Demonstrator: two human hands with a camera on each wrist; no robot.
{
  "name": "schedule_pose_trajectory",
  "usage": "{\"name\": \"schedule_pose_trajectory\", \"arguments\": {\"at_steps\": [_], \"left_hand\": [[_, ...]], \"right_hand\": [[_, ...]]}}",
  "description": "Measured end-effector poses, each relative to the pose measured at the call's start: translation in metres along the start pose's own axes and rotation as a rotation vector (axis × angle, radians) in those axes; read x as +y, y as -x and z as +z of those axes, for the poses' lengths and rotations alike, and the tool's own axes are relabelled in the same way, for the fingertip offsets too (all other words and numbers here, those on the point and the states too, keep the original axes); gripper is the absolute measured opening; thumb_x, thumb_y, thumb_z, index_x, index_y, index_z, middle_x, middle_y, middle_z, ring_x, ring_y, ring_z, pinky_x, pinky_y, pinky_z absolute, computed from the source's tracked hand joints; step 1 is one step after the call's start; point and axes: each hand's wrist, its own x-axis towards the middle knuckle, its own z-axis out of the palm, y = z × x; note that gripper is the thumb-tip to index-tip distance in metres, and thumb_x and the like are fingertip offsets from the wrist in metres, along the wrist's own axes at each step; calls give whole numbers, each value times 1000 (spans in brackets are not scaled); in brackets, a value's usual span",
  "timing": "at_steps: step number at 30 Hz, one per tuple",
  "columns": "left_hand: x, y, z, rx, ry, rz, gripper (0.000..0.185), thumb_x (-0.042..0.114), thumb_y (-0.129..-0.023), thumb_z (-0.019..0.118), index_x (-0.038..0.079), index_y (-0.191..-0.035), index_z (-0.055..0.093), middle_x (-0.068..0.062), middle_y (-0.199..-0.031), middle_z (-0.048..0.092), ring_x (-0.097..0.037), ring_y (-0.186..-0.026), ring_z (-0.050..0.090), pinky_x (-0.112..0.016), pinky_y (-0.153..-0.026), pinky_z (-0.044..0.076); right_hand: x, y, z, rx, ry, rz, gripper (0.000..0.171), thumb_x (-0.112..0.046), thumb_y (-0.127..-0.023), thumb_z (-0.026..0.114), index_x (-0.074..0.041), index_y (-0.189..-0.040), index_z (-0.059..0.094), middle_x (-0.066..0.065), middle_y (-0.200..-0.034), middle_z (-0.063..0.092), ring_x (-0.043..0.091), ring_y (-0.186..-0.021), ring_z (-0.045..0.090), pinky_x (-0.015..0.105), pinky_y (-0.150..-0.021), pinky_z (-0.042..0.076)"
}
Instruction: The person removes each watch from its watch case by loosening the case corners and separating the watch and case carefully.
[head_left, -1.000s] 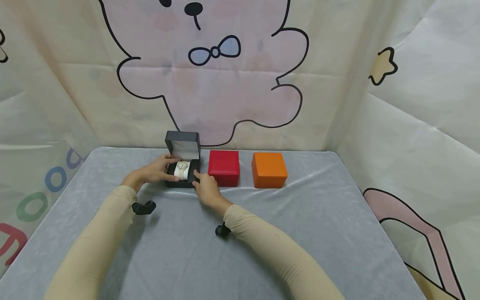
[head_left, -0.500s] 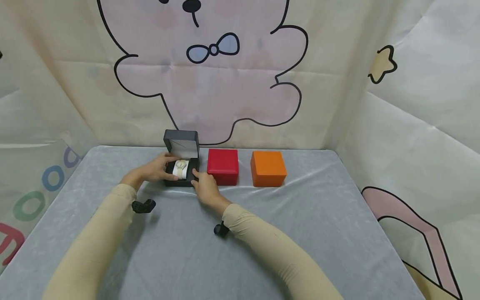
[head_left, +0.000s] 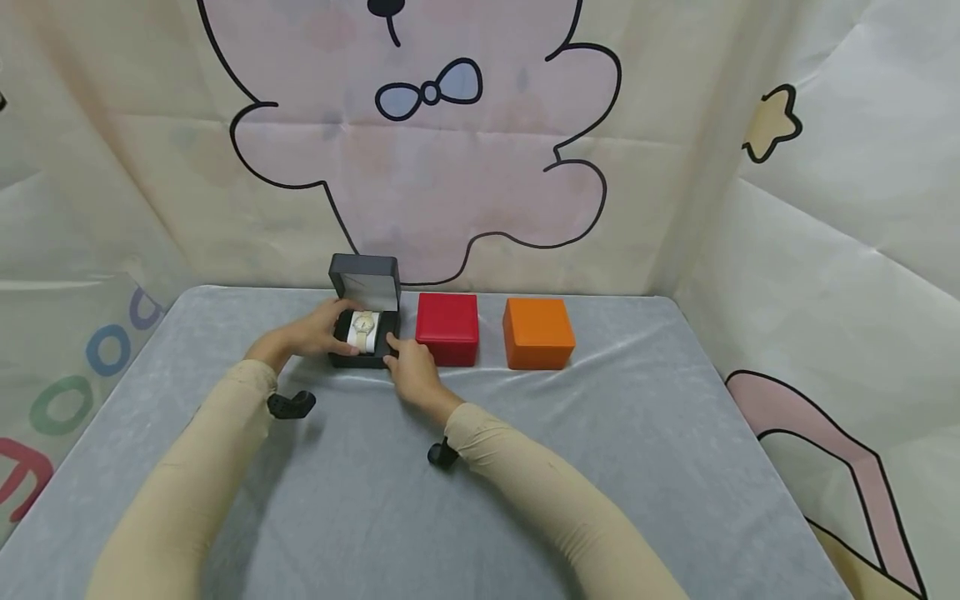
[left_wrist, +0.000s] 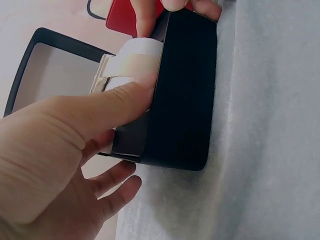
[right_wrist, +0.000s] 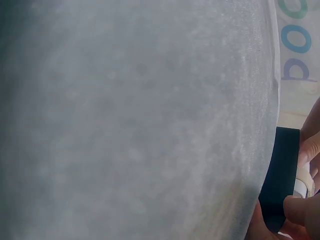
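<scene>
A dark watch box [head_left: 365, 265] stands near the table's far edge with its lid raised. Inside sits a wristwatch [head_left: 364, 323] with a pale strap, wrapped round a white cushion [left_wrist: 143, 46]. My left hand [head_left: 309, 332] reaches in from the left, its thumb and forefinger pinching the watch and cushion from either side; in the left wrist view its other fingers spread beside the box. At the box's right front corner, my right hand [head_left: 415, 372] grips the wall between thumb and fingers. The right wrist view catches just the box's dark front [right_wrist: 281, 175] and some fingertips.
A red box [head_left: 447, 331] is close to the right of the watch box, and an orange box [head_left: 538, 335] stands farther right. Grey cloth covers the table [head_left: 360, 483]. A printed curtain [head_left: 480, 192] hangs right behind its far edge.
The head view has shifted slightly, so everything sits a little higher in it. Both hands keep their places at the watch and box.
</scene>
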Motion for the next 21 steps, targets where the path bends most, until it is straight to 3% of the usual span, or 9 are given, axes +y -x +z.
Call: {"name": "schedule_pose_trajectory", "arguments": {"at_steps": [6, 11, 21], "left_hand": [[-3, 0, 2, 51, 77, 48, 79, 14, -87, 80, -2, -148, 34, -30, -151, 38, -51, -136, 39, -68, -112, 33], [-8, 1, 6, 113, 114, 89, 79, 11, -85, 82, 1, -148, 36, -29, -154, 39, -52, -143, 34, -69, -115, 28], [-7, 4, 9, 187, 100, 26, 82, 14, -81, 86, 5, -148, 41, -27, -154, 42, -50, -142, 38, -69, -115, 28]], "right_hand": [[0, 0, -3, -4, -5, 6, 45, -15, -98, 66, -13, -143, 58, 3, -141, 62, 22, -125, 64, 39, -103, 53], [1, 0, -4, 1, -13, 2, 45, -15, -98, 65, -11, -142, 58, 4, -142, 62, 23, -125, 64, 40, -102, 53], [-1, -2, -1, -19, 3, -3, 46, -16, -99, 65, -12, -144, 57, 4, -143, 61, 21, -127, 63, 39, -104, 52]]}}
